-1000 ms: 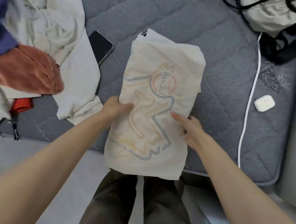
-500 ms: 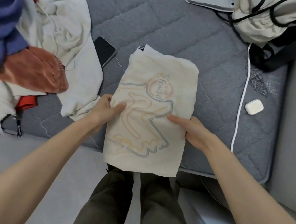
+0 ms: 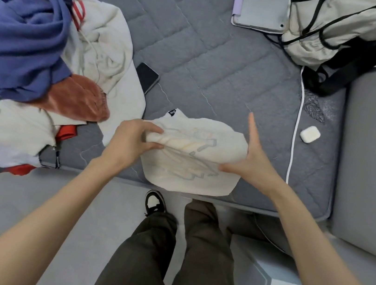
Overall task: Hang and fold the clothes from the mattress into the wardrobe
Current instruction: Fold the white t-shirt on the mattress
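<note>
On the mattress (image 3: pixel 218 61), left hand (image 3: pixel 130 143) pinches a half-folded shirt (image 3: pixel 190 167); right hand (image 3: pixel 252 161), open, flattens it. Next: carry to wardrobe.

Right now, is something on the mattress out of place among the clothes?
Yes. A dark phone lies partly tucked under the edge of the cream garment in the unfolded pile, where it could be lifted with the clothes. A white earbud case sits loose beside the white cable.
</note>
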### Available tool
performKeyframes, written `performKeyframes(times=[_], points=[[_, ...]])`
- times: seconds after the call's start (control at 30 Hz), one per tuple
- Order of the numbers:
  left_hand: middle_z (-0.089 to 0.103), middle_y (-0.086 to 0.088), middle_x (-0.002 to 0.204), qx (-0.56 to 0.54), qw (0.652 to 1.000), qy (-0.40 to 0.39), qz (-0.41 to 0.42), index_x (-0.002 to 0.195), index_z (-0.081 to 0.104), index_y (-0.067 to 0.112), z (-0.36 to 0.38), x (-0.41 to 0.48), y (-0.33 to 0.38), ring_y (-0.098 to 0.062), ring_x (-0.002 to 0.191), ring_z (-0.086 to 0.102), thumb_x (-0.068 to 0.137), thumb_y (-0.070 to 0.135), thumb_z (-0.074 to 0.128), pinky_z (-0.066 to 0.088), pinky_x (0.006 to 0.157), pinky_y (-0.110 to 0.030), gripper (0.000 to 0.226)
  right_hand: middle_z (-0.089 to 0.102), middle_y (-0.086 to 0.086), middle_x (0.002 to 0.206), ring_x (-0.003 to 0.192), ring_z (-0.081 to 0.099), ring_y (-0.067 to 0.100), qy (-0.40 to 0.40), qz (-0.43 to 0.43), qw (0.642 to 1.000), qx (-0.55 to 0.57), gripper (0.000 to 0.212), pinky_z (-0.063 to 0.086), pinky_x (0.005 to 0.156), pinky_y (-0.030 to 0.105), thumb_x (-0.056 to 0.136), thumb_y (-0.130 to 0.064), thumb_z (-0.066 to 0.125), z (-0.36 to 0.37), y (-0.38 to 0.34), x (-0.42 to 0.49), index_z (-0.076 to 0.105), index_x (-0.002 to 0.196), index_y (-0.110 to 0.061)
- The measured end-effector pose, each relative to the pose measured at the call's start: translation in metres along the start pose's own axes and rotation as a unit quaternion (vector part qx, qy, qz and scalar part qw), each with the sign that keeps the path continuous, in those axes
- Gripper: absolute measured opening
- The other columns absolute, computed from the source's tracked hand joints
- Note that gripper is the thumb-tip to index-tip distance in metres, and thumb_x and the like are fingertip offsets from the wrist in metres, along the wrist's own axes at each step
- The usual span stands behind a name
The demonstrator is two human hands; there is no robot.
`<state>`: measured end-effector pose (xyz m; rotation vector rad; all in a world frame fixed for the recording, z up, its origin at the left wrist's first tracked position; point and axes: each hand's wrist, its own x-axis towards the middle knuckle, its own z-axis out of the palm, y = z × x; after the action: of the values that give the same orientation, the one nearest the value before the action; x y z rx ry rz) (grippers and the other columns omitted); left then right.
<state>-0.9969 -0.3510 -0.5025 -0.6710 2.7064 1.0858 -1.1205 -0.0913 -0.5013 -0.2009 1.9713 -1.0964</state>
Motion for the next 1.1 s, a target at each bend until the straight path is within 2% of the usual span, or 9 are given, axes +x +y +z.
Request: performKeyframes(times=[0.13, 0.23, 0.37, 0.5, 0.63, 0.77, 0.9, 1.0, 1.1], points=[[0.043, 0.006, 0.078, 0.054, 0.998, -0.005, 0.019, 0.093, 0.072, 0.014, -0.005, -0.006, 0.008, -0.019, 0.075, 0.048, 0.077, 0.028, 0.078, 0.032, 0.064, -0.030, 0.022, 0.069, -0.007, 0.116, 0.109, 0.059, 0.014, 0.051, -0.068, 0.959, -0.271, 0.043, 0.037, 0.078, 0.011, 0.078, -0.021, 0.077, 0.003, -0.013, -0.009, 0.068, 0.119, -0.029], [0.043, -0.005, 0.100, 0.085, 0.994, -0.019, 0.066, 0.090, 0.067, 0.009, -0.010, -0.016, 0.010, -0.022, 0.096, 0.041, 0.079, 0.028, 0.076, 0.044, 0.077, -0.038, 0.025, 0.056, 0.004, 0.092, 0.098, 0.054, 0.025, 0.077, -0.073, 0.921, -0.374, 0.018, 0.043, 0.072, 0.030, 0.086, -0.027, 0.069, 0.005, -0.018, -0.020, 0.075, 0.103, -0.022], [0.057, -0.008, 0.108, -0.001, 0.991, -0.115, 0.066, 0.084, 0.054, 0.017, -0.030, -0.020, 0.014, -0.017, 0.093, 0.051, 0.087, 0.029, 0.068, 0.028, 0.104, -0.036, 0.018, 0.049, 0.002, 0.114, 0.114, 0.040, 0.019, 0.011, -0.080, 0.939, -0.335, 0.016, 0.035, 0.092, 0.027, 0.085, -0.025, 0.070, -0.012, -0.029, -0.032, 0.074, 0.099, -0.017], [0.056, 0.006, 0.071, -0.115, 0.988, -0.097, 0.045, 0.081, 0.054, 0.016, -0.046, -0.008, 0.017, 0.000, 0.062, 0.048, 0.093, 0.027, 0.061, 0.038, 0.058, -0.013, 0.018, 0.056, -0.009, 0.073, 0.069, 0.053, 0.008, -0.052, -0.028, 0.984, -0.167, 0.019, 0.037, 0.062, 0.026, 0.086, -0.028, 0.069, -0.028, -0.048, -0.031, 0.059, 0.081, -0.012], [0.055, 0.008, 0.078, -0.158, 0.986, -0.020, -0.043, 0.089, 0.057, 0.011, -0.024, 0.026, 0.013, 0.001, 0.065, 0.050, 0.095, 0.026, 0.057, 0.037, 0.054, -0.007, 0.017, 0.055, -0.011, 0.070, 0.062, 0.052, 0.004, 0.035, 0.001, 0.997, -0.070, 0.023, 0.040, 0.056, 0.020, 0.080, -0.027, 0.076, -0.022, -0.049, 0.002, 0.055, 0.075, -0.018], [0.056, 0.002, 0.109, -0.243, 0.954, 0.082, -0.156, 0.120, 0.051, 0.015, 0.012, 0.078, 0.006, -0.013, 0.093, 0.053, 0.096, 0.030, 0.054, 0.045, 0.080, -0.025, 0.029, 0.058, -0.009, 0.099, 0.093, 0.055, 0.012, 0.175, 0.010, 0.983, -0.045, 0.038, 0.045, 0.069, 0.022, 0.075, -0.033, 0.079, -0.021, -0.032, 0.060, 0.057, 0.105, -0.025], [0.044, -0.006, 0.141, -0.244, 0.946, 0.087, -0.193, 0.142, 0.035, 0.011, 0.033, 0.108, -0.006, -0.020, 0.127, 0.044, 0.098, 0.022, 0.050, 0.037, 0.107, -0.034, 0.048, 0.039, 0.004, 0.144, 0.133, 0.037, 0.020, 0.207, 0.025, 0.978, -0.029, 0.074, 0.035, 0.109, 0.039, 0.084, -0.032, 0.073, -0.018, -0.006, 0.094, 0.032, 0.145, -0.025], [0.046, -0.003, 0.137, -0.227, 0.946, 0.037, -0.227, 0.140, 0.038, 0.011, 0.052, 0.102, -0.021, -0.019, 0.126, 0.044, 0.098, 0.024, 0.051, 0.038, 0.101, -0.029, 0.046, 0.036, 0.007, 0.149, 0.135, 0.036, 0.025, 0.195, 0.136, 0.971, -0.021, 0.069, 0.034, 0.110, 0.044, 0.090, -0.032, 0.064, -0.007, 0.026, 0.099, 0.029, 0.148, -0.016], [0.056, 0.001, 0.099, -0.243, 0.941, 0.009, -0.237, 0.107, 0.056, 0.015, 0.074, 0.093, -0.033, -0.016, 0.098, 0.048, 0.097, 0.022, 0.052, 0.040, 0.073, -0.021, 0.012, 0.050, 0.005, 0.137, 0.115, 0.052, 0.019, 0.158, 0.203, 0.963, 0.081, 0.058, 0.046, 0.090, 0.030, 0.092, -0.026, 0.061, 0.006, 0.049, 0.100, 0.037, 0.142, -0.010]])
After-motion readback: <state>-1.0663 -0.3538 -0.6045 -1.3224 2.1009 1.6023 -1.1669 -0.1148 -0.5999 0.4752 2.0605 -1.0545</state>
